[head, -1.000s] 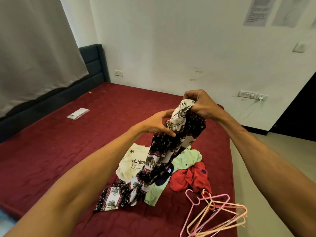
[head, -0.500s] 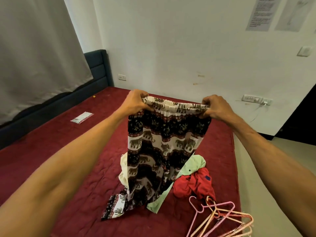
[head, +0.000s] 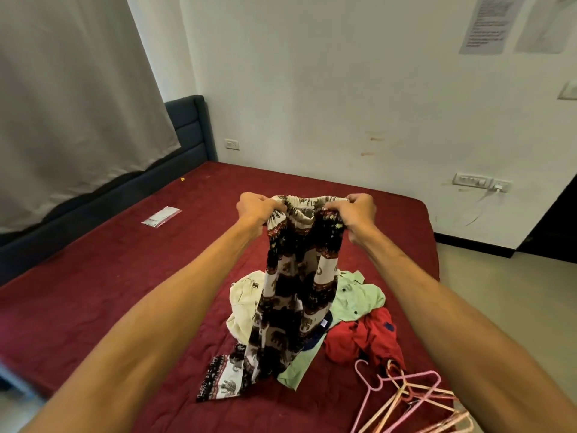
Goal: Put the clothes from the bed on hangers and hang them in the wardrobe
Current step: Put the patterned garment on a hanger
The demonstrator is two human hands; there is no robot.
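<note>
Maroon bed [head: 93, 292] | left hand [head: 257, 210], right hand [head: 356, 214] pinch patterned trousers [head: 293, 285] at waistband | clothes pile [head: 359, 301] beneath | hangers [head: 404, 390] alongside

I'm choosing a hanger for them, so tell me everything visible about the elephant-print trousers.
The elephant-print trousers look like soft, thin fabric, banded in black, cream and red with elephant figures. The gathered waistband is uppermost, gripped by the left hand at one side and the right hand at the other. The legs hang down bunched together. The hems lie on the red bed, against the clothes pile.
</note>
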